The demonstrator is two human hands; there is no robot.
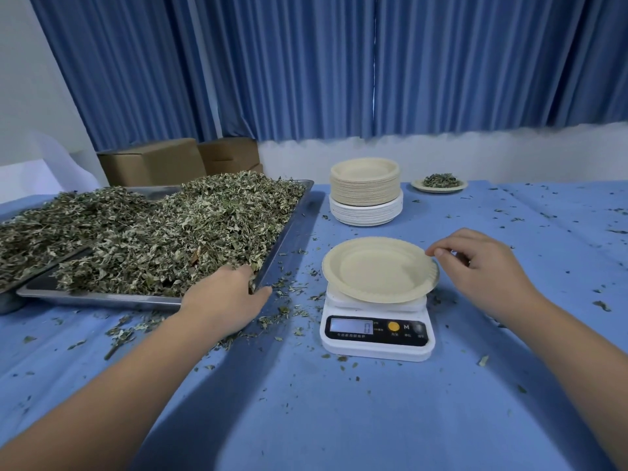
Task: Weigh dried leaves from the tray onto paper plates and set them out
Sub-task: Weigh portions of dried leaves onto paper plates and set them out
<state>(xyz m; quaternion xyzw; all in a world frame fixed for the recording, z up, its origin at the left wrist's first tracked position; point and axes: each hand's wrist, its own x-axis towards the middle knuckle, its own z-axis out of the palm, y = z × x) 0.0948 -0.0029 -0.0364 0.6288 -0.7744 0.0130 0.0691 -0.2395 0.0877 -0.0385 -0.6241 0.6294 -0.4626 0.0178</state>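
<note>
Head view, scale point(377, 329) reads 0 — key M

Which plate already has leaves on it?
The lone plate at the back, right of the stack of plates. The plate on the scale is bare, and so is the stack's top.

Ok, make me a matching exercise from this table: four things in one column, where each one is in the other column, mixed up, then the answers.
Things:
1. empty plate
2. plate stack
3. plate of leaves
4. left hand

Places:
A. far back right of the table
B. on the scale
C. at the near corner of the tray
D. just behind the scale

Pairs: 1-B, 2-D, 3-A, 4-C.
</note>
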